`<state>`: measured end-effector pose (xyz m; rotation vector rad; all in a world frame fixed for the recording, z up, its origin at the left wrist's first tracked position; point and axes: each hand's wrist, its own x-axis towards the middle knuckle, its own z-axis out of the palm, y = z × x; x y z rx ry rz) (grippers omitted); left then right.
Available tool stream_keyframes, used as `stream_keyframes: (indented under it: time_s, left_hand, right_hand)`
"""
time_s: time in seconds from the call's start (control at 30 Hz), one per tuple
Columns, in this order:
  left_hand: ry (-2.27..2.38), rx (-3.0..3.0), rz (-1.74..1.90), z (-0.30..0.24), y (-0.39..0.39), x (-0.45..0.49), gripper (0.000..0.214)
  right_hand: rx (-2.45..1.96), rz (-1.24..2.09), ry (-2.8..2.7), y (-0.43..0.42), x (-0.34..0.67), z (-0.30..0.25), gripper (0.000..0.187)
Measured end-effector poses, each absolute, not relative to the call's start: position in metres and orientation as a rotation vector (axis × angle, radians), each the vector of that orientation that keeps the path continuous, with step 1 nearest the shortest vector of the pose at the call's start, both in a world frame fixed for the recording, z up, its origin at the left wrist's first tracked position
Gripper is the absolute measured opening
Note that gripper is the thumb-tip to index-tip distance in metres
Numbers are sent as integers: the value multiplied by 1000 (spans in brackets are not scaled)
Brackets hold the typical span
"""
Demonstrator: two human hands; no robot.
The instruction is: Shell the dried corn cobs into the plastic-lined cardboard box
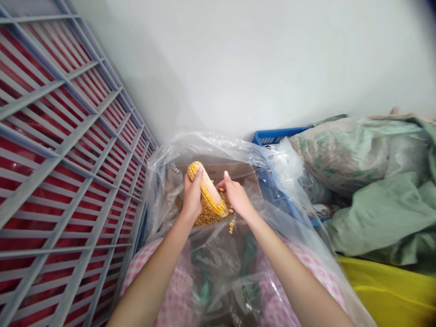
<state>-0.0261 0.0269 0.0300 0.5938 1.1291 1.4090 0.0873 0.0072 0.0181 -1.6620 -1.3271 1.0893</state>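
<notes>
My left hand [193, 193] is closed around the upper part of an ear of corn [211, 193], which tilts down to the right. A broad strip of the ear is bare and pale; yellow kernels still cover its near side. Close to the ear's right side is my right hand [235, 194], its thumb raised apart from its half-curled fingers. A few loose kernels show by those fingertips. A short row of kernels [231, 226] is below the hand. Beneath the ear, many loose kernels [207, 215] lie in a cardboard box [235, 170] with clear plastic around it.
A grey slatted crate [78, 159] with red behind its slats rises close on the left. Clear plastic sheeting [218, 268] drapes over my lap. To the right are a blue basket [282, 133], a green-printed sack [354, 150] and yellow material [388, 290]. A white wall [245, 63] stands ahead.
</notes>
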Motion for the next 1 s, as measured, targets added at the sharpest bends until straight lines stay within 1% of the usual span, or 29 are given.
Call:
stream_keyframes:
  time_s: [0.1, 0.13, 0.2, 0.27, 0.33, 0.5, 0.67, 0.87, 1.0]
  left_hand:
    - [1132, 556, 1413, 31, 29, -29, 36]
    - [1119, 542, 1399, 31, 30, -30, 36]
    - [1083, 507, 1335, 33, 30, -30, 33]
    - [1044, 489, 1228, 36, 29, -29, 35]
    - [1010, 520, 1160, 38, 27, -28, 40]
    - [973, 749, 1129, 39, 27, -32, 49]
    - [953, 967, 1034, 39, 30, -38, 52]
    - [864, 967, 1088, 37, 30, -38, 56]
    - [862, 845, 1081, 38, 29, -36, 56]
  right_hand:
    - [-1597, 940, -1276, 7, 92, 22, 57]
    - [-1551, 989, -1225, 7, 92, 23, 55]
    - [-1413, 1270, -1112, 6, 90, 24, 51]
    - [-1260, 1580, -1025, 5, 87, 24, 41]
    - [-1174, 1756, -960, 4, 83, 22, 32]
    - [-1109, 1906, -820, 2, 80, 19, 25]
    - [-1034, 1906, -731, 0, 82, 22, 13]
    - [-987, 1938, -678, 0, 82, 22, 19]
    - [-1028, 1878, -712, 0, 81, 19, 24]
